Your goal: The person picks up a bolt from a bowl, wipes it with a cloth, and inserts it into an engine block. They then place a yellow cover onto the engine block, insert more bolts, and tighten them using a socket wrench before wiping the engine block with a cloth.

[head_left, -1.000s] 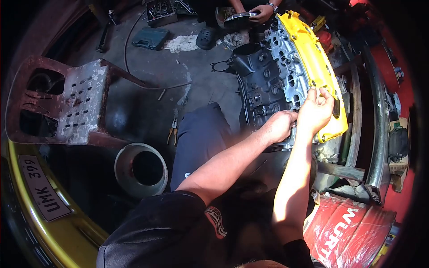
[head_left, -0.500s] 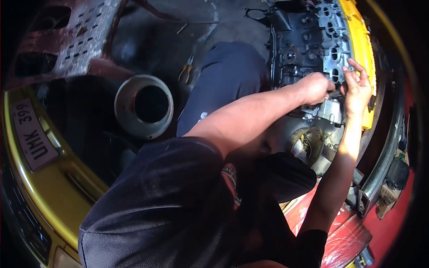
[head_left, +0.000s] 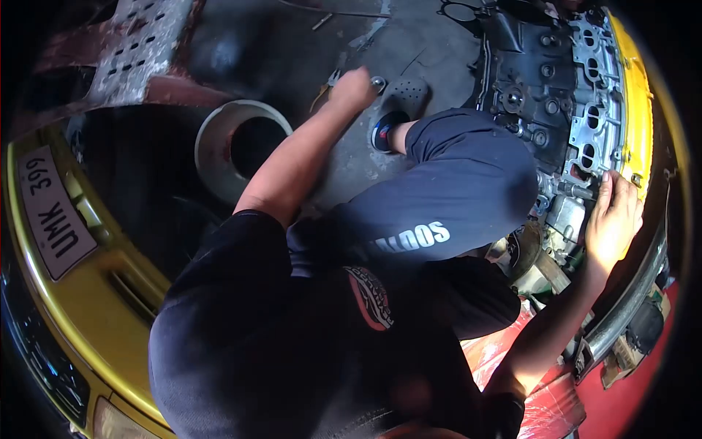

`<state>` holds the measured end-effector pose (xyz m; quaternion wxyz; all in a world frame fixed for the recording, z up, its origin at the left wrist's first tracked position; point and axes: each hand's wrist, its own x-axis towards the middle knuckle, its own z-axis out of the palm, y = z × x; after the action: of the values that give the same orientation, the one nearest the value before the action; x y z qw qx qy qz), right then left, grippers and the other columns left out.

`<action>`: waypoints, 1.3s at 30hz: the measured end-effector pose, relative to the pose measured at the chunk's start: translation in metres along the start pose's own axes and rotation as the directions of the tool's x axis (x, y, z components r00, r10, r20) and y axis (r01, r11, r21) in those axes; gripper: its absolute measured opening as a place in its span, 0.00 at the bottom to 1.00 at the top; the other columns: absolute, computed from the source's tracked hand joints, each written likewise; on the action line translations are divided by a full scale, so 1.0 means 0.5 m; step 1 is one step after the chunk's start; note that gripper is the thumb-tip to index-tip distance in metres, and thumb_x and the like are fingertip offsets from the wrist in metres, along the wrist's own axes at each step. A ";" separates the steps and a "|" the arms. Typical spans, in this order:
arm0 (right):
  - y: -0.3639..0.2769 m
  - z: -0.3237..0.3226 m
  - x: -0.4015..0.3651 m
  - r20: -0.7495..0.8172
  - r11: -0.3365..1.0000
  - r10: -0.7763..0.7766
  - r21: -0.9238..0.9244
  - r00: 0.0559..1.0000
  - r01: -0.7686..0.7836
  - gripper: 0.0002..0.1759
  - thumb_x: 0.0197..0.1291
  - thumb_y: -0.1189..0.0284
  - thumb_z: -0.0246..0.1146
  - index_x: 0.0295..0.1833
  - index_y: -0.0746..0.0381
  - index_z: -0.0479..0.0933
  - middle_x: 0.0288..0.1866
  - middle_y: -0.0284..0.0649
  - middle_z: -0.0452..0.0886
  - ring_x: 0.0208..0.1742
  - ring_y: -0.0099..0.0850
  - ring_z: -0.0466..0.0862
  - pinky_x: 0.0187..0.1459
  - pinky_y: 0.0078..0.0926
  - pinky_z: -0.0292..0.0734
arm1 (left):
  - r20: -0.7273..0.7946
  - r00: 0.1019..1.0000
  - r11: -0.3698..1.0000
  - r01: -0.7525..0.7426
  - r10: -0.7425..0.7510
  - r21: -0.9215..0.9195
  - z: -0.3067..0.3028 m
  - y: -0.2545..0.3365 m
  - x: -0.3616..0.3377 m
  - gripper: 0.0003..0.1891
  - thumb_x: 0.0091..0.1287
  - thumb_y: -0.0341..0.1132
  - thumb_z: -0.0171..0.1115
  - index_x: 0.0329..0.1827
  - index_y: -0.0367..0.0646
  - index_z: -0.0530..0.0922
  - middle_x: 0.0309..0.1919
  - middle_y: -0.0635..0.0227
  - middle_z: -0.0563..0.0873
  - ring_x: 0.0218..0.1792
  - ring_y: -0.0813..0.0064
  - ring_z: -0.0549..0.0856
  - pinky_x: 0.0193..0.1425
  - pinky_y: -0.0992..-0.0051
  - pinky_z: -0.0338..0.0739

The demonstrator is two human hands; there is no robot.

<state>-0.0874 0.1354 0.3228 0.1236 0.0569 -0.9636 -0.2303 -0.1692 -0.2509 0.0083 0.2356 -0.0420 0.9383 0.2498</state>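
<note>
My left hand [head_left: 352, 89] is a closed fist low over the floor, beside my foot. A small shiny metal tool end [head_left: 378, 83], round in shape, shows at the fist; the rest of it is hidden. Partly behind that hand lie the orange-handled pliers [head_left: 320, 96]. With its fingers stretched out, my right hand [head_left: 616, 219] rests at the lower corner of the engine, by the yellow part [head_left: 638, 110] along its side. The engine [head_left: 537, 95] has a black cover and a silver cylinder head [head_left: 591, 110] with a row of oval ports.
A round pale container [head_left: 213, 150] with a dark inside stands on the left. Behind it are a yellow car bumper [head_left: 95, 293] with a plate and a rusty perforated metal frame [head_left: 139, 66]. Red plastic-like sheeting [head_left: 548, 406] lies at the lower right.
My left hand has left the engine and swung left and down to the floor near the pliers. My right hand stays at the engine, its fingers lower. The view has shifted, and my foot now shows.
</note>
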 end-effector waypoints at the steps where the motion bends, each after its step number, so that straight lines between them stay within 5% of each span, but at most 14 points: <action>1: -0.001 -0.009 -0.003 -0.008 0.998 0.004 -0.063 1.000 -0.005 0.17 0.72 0.59 0.58 0.55 0.58 0.80 0.53 0.40 0.82 0.54 0.43 0.80 0.56 0.41 0.71 | 0.070 0.992 0.994 0.101 -0.104 0.042 0.059 -0.050 -0.011 0.17 0.65 0.36 0.60 0.53 0.37 0.80 0.54 0.47 0.84 0.58 0.50 0.83 0.59 0.57 0.79; 4: 0.007 -0.022 -0.032 -0.042 0.988 0.001 -0.156 0.999 -0.007 0.19 0.68 0.58 0.62 0.59 0.54 0.78 0.55 0.36 0.83 0.57 0.41 0.80 0.59 0.42 0.69 | 0.293 0.930 0.962 0.158 -0.220 0.221 0.251 -0.204 -0.020 0.16 0.67 0.34 0.56 0.56 0.37 0.77 0.55 0.50 0.85 0.58 0.53 0.84 0.61 0.58 0.79; 5: 0.003 -0.038 -0.027 -0.028 0.997 0.003 -0.082 1.000 -0.005 0.18 0.65 0.67 0.67 0.59 0.57 0.79 0.54 0.39 0.84 0.56 0.41 0.82 0.58 0.40 0.75 | 0.146 0.916 0.924 0.353 -0.374 0.149 0.277 -0.205 -0.048 0.16 0.69 0.36 0.56 0.55 0.39 0.78 0.55 0.51 0.85 0.59 0.50 0.83 0.61 0.57 0.79; 6: 0.014 -0.033 -0.033 -0.126 1.000 -0.020 0.016 0.992 0.022 0.18 0.61 0.72 0.69 0.58 0.59 0.80 0.54 0.41 0.84 0.56 0.43 0.83 0.60 0.39 0.75 | -0.034 0.961 0.950 0.278 -0.276 0.143 0.323 -0.227 -0.059 0.15 0.69 0.38 0.56 0.55 0.42 0.79 0.55 0.52 0.85 0.59 0.49 0.83 0.59 0.57 0.80; 9: 0.026 -0.030 -0.054 -0.179 0.942 0.159 0.323 0.971 -0.095 0.25 0.54 0.76 0.71 0.60 0.61 0.80 0.57 0.45 0.83 0.61 0.43 0.80 0.65 0.39 0.71 | 0.118 0.945 0.950 0.296 -0.306 0.098 0.296 -0.210 -0.048 0.15 0.68 0.41 0.58 0.51 0.42 0.82 0.49 0.52 0.87 0.54 0.52 0.86 0.57 0.57 0.80; 11: 0.024 -0.039 -0.052 0.016 0.837 0.317 0.464 0.948 -0.288 0.24 0.53 0.75 0.71 0.59 0.62 0.81 0.54 0.48 0.83 0.58 0.44 0.81 0.64 0.36 0.72 | 0.024 0.964 0.961 0.262 -0.265 0.089 0.284 -0.217 -0.040 0.14 0.65 0.38 0.57 0.47 0.40 0.84 0.48 0.50 0.87 0.52 0.48 0.85 0.56 0.54 0.80; 13: 0.032 -0.040 -0.065 0.441 0.750 0.442 0.297 0.781 -0.592 0.24 0.53 0.69 0.71 0.57 0.62 0.81 0.49 0.48 0.85 0.53 0.43 0.83 0.60 0.37 0.75 | -0.074 0.942 0.934 0.310 -0.327 -0.180 0.171 -0.113 -0.101 0.17 0.64 0.37 0.55 0.48 0.36 0.83 0.44 0.45 0.87 0.51 0.46 0.86 0.55 0.55 0.80; 15: 0.042 -0.032 -0.078 0.613 0.856 0.373 0.061 0.696 -0.513 0.21 0.57 0.62 0.68 0.53 0.61 0.83 0.41 0.47 0.86 0.46 0.41 0.85 0.53 0.39 0.78 | -0.149 0.979 0.967 0.105 -0.142 -0.233 0.119 -0.110 -0.101 0.15 0.64 0.38 0.61 0.46 0.34 0.82 0.34 0.50 0.87 0.36 0.55 0.86 0.44 0.61 0.79; 17: 0.049 0.003 -0.073 0.391 0.939 0.269 0.099 0.880 -0.331 0.21 0.60 0.57 0.66 0.53 0.59 0.83 0.42 0.45 0.85 0.48 0.40 0.84 0.55 0.42 0.76 | -0.104 0.995 0.939 -0.033 -0.003 -0.342 0.011 -0.043 -0.138 0.12 0.66 0.37 0.63 0.43 0.34 0.82 0.26 0.59 0.84 0.27 0.67 0.81 0.35 0.66 0.75; 19: 0.042 0.029 -0.062 -0.241 0.944 0.238 0.286 0.941 -0.165 0.25 0.58 0.57 0.67 0.59 0.55 0.80 0.54 0.43 0.84 0.62 0.38 0.79 0.66 0.45 0.69 | -0.080 0.977 0.842 -0.209 0.195 -0.497 -0.083 -0.007 -0.161 0.10 0.68 0.35 0.64 0.40 0.35 0.82 0.21 0.69 0.79 0.23 0.78 0.74 0.30 0.71 0.70; 22: 0.037 -0.015 -0.060 -0.007 0.883 0.297 0.383 0.955 -0.272 0.32 0.56 0.58 0.68 0.66 0.53 0.74 0.69 0.40 0.74 0.74 0.38 0.66 0.75 0.48 0.55 | 0.020 0.927 0.819 -0.320 0.374 -0.476 -0.273 0.165 -0.269 0.12 0.71 0.38 0.64 0.38 0.37 0.81 0.20 0.78 0.73 0.22 0.87 0.68 0.26 0.79 0.62; 28: 0.044 0.006 -0.063 -0.207 0.771 0.377 0.611 0.903 -0.181 0.43 0.49 0.64 0.73 0.73 0.51 0.67 0.72 0.41 0.70 0.75 0.40 0.65 0.77 0.48 0.53 | 0.095 0.785 0.785 -0.588 0.612 -0.194 -0.420 0.378 -0.369 0.12 0.69 0.38 0.66 0.40 0.35 0.82 0.20 0.74 0.74 0.24 0.85 0.71 0.29 0.76 0.65; 33: 0.042 -0.023 -0.080 -0.307 0.816 0.310 0.571 0.900 -0.087 0.41 0.49 0.70 0.72 0.72 0.50 0.69 0.68 0.42 0.74 0.74 0.40 0.68 0.76 0.45 0.57 | 0.075 0.723 0.712 -0.690 0.687 0.129 -0.445 0.506 -0.399 0.13 0.66 0.40 0.66 0.39 0.35 0.81 0.26 0.51 0.81 0.30 0.57 0.82 0.39 0.62 0.74; 39: 0.057 0.010 -0.093 -0.233 0.809 0.350 0.564 0.907 -0.167 0.35 0.55 0.64 0.71 0.70 0.50 0.70 0.68 0.39 0.76 0.74 0.39 0.68 0.75 0.46 0.58 | 0.130 0.653 0.610 -0.749 0.746 0.260 -0.435 0.562 -0.390 0.14 0.66 0.41 0.66 0.42 0.37 0.82 0.33 0.45 0.85 0.41 0.49 0.86 0.46 0.58 0.77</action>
<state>-0.0453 0.1708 0.3216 0.2911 -0.0076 -0.9535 0.0775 -0.1435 -0.1198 0.3909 0.1176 0.3889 0.8949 0.1844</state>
